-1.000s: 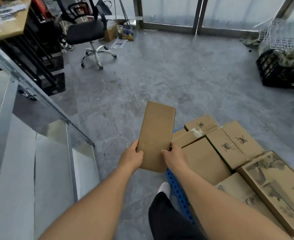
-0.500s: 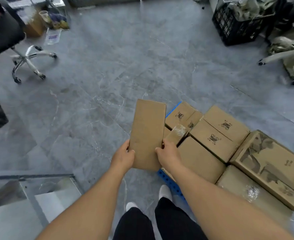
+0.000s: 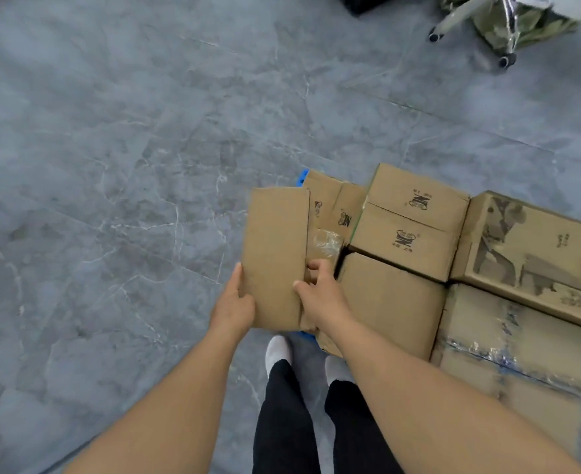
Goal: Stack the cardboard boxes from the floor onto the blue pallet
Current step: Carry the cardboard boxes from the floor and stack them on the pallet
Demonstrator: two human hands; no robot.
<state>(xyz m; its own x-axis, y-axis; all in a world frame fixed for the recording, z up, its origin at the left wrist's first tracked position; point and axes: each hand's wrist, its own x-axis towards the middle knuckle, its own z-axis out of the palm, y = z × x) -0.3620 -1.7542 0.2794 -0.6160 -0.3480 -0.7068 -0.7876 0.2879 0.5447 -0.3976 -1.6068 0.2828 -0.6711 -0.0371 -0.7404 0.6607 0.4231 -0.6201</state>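
Note:
I hold a long plain cardboard box (image 3: 275, 248) between both hands, just left of the stack. My left hand (image 3: 233, 306) grips its left edge near the bottom. My right hand (image 3: 320, 295) grips the right edge, fingers curled round it. Several cardboard boxes (image 3: 408, 230) lie packed side by side on the blue pallet (image 3: 303, 175), of which only a corner and a strip near my feet show. The held box hangs over the pallet's left edge, beside a small taped box (image 3: 326, 242).
Grey marbled floor (image 3: 111, 165) spreads open to the left and ahead. A chair base with castors (image 3: 470, 25) and a camouflage bundle (image 3: 521, 18) sit at the top right. My legs and white socks (image 3: 279, 350) stand right by the pallet's near corner.
My view has swung down and right toward the pallet. The held box has come lower and closer to the stacked boxes; both hands keep their hold.

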